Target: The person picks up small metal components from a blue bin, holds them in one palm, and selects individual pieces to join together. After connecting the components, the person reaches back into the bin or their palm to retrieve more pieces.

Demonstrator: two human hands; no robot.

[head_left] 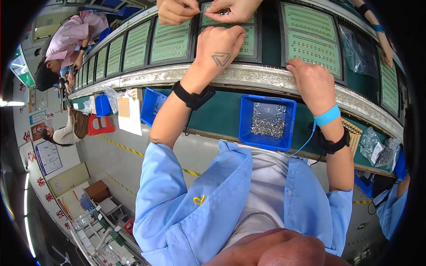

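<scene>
My left hand (220, 48) is curled, knuckles up, over the lower part of a green circuit board panel (249, 41) in a dark frame. Its fingertips are hidden, and I cannot make out what they pinch. My right hand (314, 84) is also closed, at the near edge of another framed green panel (313, 42), by the metal rail (262, 76). Whatever its fingers hold is hidden. Between my forearms sits a blue bin (243, 119) with many small bent metal clips (268, 120). A wristband with a blue cord (327, 116) circles my right wrist.
Across the line, another person's hands (233, 9) hold small metal parts above the same panel. More framed panels (171, 42) run along the rail to the left. A second blue bin (153, 104) stands left of my forearm; plastic bags (372, 144) lie at right.
</scene>
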